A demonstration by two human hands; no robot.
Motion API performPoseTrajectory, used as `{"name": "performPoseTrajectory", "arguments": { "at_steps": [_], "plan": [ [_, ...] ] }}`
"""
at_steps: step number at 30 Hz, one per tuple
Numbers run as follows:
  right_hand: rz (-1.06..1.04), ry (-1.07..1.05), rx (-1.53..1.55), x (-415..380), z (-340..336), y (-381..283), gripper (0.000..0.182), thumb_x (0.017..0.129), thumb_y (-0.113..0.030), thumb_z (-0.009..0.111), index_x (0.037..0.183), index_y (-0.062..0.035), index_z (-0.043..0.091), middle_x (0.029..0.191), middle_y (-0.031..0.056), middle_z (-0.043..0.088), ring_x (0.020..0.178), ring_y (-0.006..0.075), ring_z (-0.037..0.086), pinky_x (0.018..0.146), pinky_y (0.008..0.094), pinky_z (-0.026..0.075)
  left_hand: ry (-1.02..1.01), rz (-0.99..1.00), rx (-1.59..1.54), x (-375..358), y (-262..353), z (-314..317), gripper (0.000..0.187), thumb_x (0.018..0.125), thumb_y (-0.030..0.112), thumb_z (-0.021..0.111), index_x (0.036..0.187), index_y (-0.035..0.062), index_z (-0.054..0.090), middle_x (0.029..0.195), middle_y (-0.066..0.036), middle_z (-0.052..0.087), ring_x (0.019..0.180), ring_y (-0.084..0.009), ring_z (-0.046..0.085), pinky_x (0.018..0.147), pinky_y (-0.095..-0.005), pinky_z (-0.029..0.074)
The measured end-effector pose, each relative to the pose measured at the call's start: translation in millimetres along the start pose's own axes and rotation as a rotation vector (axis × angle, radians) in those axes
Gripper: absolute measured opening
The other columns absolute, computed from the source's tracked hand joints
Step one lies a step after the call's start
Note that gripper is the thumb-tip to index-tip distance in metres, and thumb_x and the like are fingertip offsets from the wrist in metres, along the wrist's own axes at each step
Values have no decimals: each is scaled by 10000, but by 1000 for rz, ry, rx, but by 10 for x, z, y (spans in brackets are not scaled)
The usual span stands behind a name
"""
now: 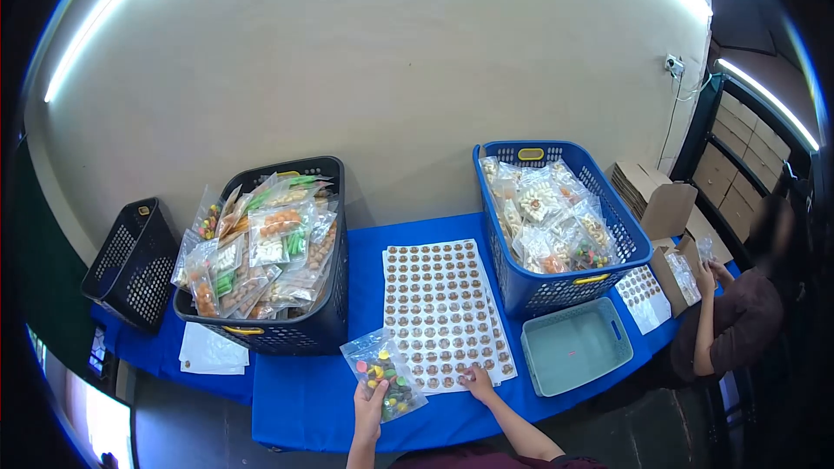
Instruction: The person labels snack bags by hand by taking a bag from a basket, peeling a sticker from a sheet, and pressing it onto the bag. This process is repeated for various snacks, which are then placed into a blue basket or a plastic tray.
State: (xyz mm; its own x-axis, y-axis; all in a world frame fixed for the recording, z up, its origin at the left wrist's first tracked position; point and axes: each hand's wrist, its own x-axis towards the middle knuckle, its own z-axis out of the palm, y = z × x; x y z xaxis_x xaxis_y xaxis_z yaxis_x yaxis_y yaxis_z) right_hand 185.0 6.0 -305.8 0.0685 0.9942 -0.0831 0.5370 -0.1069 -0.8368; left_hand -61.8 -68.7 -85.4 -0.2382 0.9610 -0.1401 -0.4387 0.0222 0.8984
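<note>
My left hand [370,406] is closed on the edge of a clear plastic bag [388,375] filled with red, yellow and dark green pieces, held over the front of the table. Just right of it lies a white sheet of round brown stickers [434,304], with more sheets under its right edge. My right hand [478,384] rests at the sheet's lower right corner. Its fingertips are pinched together at a sticker in the bottom row; whether the sticker has lifted is too small to tell.
A black basket [287,334] and a blue basket [556,287] hold packed bags. A green tray [578,373] sits at right. Another black basket [130,265] stands far left. A co-worker [738,321] handles a bag beside a cardboard box [673,282]. Blue cloth [304,408] covers the table.
</note>
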Motion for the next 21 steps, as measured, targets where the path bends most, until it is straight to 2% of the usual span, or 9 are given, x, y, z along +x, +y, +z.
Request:
{"name": "performPoseTrajectory", "arguments": {
  "at_steps": [3, 4, 6, 8, 10, 13, 16, 18, 21],
  "plan": [
    [-40, 3, -124, 32, 13, 84, 115, 688, -103, 662, 783, -65, 610, 714, 64, 535, 653, 174, 518, 616, 301, 445, 14, 2, 2, 43, -26, -82, 271, 852, 47, 514, 1107, -27, 458, 1044, -95, 559, 980, -181, 565, 828, -273, 455],
    [-25, -22, -74, 66, 19, 112, 69, 714, -102, 642, 767, -60, 625, 666, 59, 558, 627, 160, 530, 601, 288, 443, 21, -7, -4, 51, -16, -78, 262, 848, 43, 520, 1096, -24, 464, 1032, -92, 568, 961, -174, 571, 819, -265, 452],
    [-8, -68, -12, 105, -5, 143, 66, 737, -88, 614, 790, -51, 629, 672, 59, 582, 617, 149, 541, 595, 283, 442, 31, -24, -17, 62, 12, -36, 246, 841, 37, 533, 1074, -19, 477, 1008, -87, 586, 923, -159, 583, 803, -250, 447],
    [-51, -132, 37, 126, 12, 244, 88, 769, -90, 582, 809, -22, 621, 739, 84, 599, 664, 147, 550, 614, 283, 442, 19, -36, -10, 111, -54, 16, 241, 842, 40, 531, 1068, -23, 477, 997, -93, 589, 916, -166, 590, 793, -252, 454],
    [61, -250, 77, 42, -127, 136, 130, 807, -131, 571, 881, -31, 606, 870, 78, 604, 792, 152, 558, 714, 277, 438, -24, -61, -6, 139, -61, 132, 240, 842, 41, 531, 1067, -24, 477, 992, -93, 589, 918, -164, 588, 792, -253, 455],
    [563, -381, 861, -220, -466, -58, 166, 837, -169, 550, 960, -61, 581, 974, 67, 593, 925, 175, 546, 833, 331, 406, -124, -101, 17, 260, -252, 331, 253, 842, 39, 532, 1081, -20, 474, 1018, -89, 575, 947, -167, 572, 816, -256, 440],
    [563, -410, 1327, -542, -767, 106, 173, 859, -176, 535, 995, -72, 560, 1002, 34, 589, 972, 153, 530, 876, 341, 380, -252, -166, -15, 186, -300, 685, 272, 841, 47, 542, 1095, -24, 475, 1034, -88, 568, 958, -163, 561, 834, -260, 428],
    [566, -373, 1455, -767, -1100, -24, 151, 859, -154, 525, 973, -60, 557, 958, 53, 578, 845, 134, 531, 824, 341, 418, -323, -205, -42, 135, -340, 886, 278, 841, 56, 549, 1097, -28, 478, 1022, -87, 573, 952, -159, 561, 830, -260, 430],
    [478, -203, 1628, -916, -1469, -97, 120, 850, -158, 540, 923, -64, 551, 876, 33, 566, 755, 123, 514, 767, 323, 422, -405, -258, -15, -42, -359, 1122, 297, 845, 94, 566, 1096, -39, 480, 990, -85, 587, 940, -143, 557, 821, -257, 433]
  ]
}}
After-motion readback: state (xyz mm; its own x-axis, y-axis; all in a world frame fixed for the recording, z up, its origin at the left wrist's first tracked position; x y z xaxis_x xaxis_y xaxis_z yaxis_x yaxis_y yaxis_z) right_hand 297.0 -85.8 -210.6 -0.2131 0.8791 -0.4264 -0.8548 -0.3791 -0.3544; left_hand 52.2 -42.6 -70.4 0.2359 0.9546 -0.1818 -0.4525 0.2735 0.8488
